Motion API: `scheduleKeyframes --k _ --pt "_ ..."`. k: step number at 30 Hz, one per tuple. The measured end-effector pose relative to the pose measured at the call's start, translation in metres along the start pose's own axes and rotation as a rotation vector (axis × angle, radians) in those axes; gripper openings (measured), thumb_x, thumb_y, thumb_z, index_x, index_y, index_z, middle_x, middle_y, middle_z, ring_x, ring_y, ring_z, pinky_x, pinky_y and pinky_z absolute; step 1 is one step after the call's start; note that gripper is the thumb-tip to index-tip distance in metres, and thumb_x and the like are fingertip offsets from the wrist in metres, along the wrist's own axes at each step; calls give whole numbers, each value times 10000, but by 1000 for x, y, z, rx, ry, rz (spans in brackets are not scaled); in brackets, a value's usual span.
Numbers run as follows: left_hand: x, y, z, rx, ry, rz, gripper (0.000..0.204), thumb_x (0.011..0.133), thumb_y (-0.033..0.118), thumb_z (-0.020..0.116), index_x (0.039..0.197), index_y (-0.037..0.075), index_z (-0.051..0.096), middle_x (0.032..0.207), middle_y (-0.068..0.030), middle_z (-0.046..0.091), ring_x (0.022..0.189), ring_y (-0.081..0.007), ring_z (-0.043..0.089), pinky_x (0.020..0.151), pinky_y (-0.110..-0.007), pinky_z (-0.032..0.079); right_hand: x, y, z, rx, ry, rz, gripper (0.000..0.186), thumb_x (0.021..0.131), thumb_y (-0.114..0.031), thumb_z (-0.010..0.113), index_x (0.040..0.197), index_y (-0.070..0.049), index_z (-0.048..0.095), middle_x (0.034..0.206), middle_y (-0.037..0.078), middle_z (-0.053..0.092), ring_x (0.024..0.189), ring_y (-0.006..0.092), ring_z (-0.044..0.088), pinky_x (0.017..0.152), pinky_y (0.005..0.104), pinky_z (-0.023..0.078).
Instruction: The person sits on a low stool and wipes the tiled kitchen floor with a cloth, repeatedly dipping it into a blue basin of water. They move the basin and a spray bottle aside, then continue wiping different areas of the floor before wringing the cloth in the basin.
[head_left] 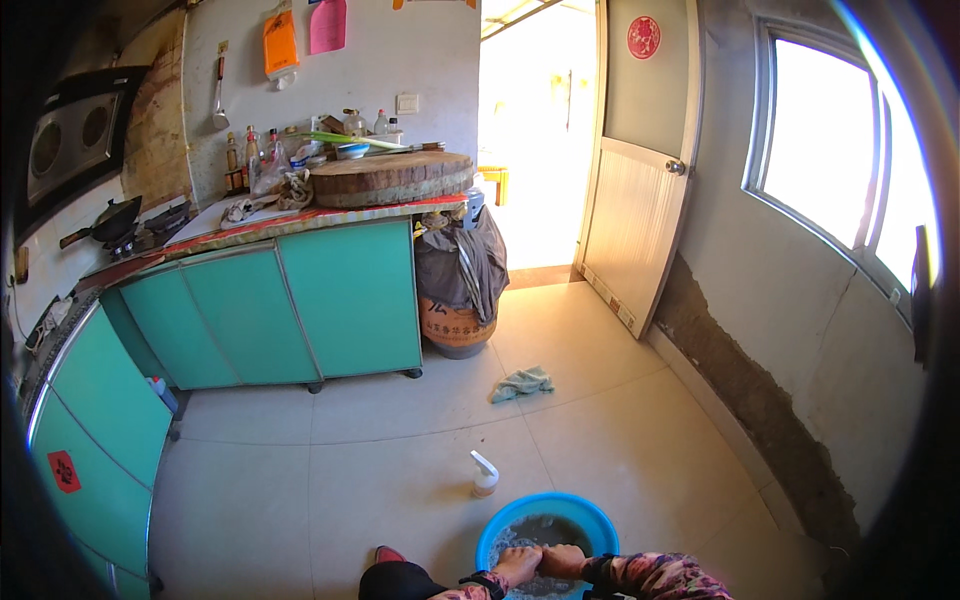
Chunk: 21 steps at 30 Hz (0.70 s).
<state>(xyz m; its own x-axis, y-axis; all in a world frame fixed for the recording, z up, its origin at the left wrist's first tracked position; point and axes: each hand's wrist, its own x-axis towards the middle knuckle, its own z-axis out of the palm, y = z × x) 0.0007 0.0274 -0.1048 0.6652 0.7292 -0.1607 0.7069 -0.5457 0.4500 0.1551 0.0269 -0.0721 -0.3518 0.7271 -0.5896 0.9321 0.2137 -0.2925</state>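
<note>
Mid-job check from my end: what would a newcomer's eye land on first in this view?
Probably the glaring bright doorway at upper centre-right, beside the open door. Next, the bright blue basin on the floor at the lower middle, where the left hand and right hand come together over grey, bubbly water. Then the turquoise cabinets along the left, topped by a thick round wooden block.

Wears long sleeves [660, 576] in a busy print of pink and dark tones, ending in dark cuffs [597, 571]. Also wears black trousers [396, 583] and a red shoe [388, 554]. Has bare hands [518, 566].
</note>
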Motion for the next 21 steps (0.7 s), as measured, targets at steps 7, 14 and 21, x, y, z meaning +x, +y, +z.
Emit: scheduleKeyframes --k 7,14,21 --pt "9 -7 -4 -73 24 -30 256 842 134 607 1071 21 592 1026 -233 680 948 -397 673 815 -475 545 5 3 -9 48 4 20 346 879 -363 591 1101 -102 641 1038 180 702 946 379 679 807 481 542" --pt "3 18 -51 -350 93 67 457 803 175 708 1219 57 558 1220 -199 577 1130 -378 567 943 -453 481 -15 41 -34 362 -133 6 455 795 -330 727 1141 -49 636 982 121 705 877 243 675 793 360 518" --pt "-15 35 -96 -942 129 163 526 783 272 770 1246 93 596 1294 -117 560 1191 -258 538 1060 -381 398 -72 36 -41 1234 -423 -73 237 791 -212 761 913 -113 584 730 17 545 597 96 529 491 239 392"
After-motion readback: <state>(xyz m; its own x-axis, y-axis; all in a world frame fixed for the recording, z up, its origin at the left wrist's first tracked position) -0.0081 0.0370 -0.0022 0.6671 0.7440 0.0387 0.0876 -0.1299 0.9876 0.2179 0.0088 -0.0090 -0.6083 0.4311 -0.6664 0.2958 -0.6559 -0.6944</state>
